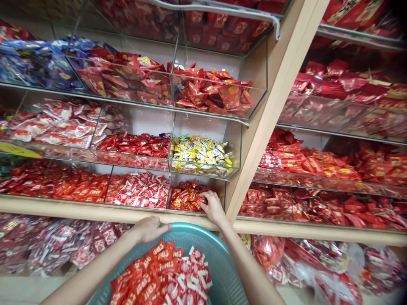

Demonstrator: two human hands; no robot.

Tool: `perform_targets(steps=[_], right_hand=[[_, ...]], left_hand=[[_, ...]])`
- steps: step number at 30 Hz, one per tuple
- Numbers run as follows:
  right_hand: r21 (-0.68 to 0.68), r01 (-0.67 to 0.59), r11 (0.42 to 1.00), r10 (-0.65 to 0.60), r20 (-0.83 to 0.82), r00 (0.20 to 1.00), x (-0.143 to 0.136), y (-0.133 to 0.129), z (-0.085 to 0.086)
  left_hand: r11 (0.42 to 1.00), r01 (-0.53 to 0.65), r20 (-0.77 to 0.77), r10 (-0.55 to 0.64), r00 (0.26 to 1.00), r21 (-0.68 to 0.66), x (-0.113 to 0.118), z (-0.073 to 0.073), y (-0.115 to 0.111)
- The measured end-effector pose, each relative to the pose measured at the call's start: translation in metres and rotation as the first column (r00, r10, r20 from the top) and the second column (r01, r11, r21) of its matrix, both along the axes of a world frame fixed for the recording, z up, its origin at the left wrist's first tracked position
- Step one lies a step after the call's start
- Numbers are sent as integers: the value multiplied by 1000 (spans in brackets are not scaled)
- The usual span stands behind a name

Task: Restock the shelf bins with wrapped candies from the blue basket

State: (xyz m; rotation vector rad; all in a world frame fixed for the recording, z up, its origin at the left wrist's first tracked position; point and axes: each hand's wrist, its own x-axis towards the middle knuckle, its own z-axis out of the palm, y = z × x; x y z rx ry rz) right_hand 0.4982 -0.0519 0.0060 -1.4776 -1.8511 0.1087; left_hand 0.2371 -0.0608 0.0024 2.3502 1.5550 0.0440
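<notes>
A teal plastic basket (222, 258) is at the bottom middle, filled with red-wrapped candies (149, 271) on the left and pink-and-white wrapped candies (190, 275) on the right. My left hand (148, 229) is closed on the basket's far rim, thumb lying along the edge. In the lowest shelf row, my right hand (212, 206) reaches into a clear bin of small red-and-yellow wrapped candies (186, 196). Its thumb and fingers are bent and apart, with the tips at the candies; no candy shows clearly between them.
Clear-walled bins hold yellow-and-white candies (202, 152), red packets (216, 91) and blue packets (41, 63). A slanting wooden post (270, 110) divides the shelves. Below the wooden ledge (79, 208) lie plastic bags of candy (60, 243). A metal rail (222, 9) juts out above.
</notes>
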Motion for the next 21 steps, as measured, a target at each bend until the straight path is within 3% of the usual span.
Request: perform_targets(steps=[8, 17, 21], right_hand=[[13, -34, 999, 34, -14, 999, -2, -4, 4], [127, -19, 992, 47, -222, 974, -2, -11, 5], [188, -16, 982, 74, -310, 948, -5, -24, 14]], left_hand=[[985, 25, 29, -30, 999, 169, 17, -9, -13], [991, 13, 48, -19, 999, 135, 12, -6, -15], [992, 14, 45, -20, 999, 126, 13, -7, -14]])
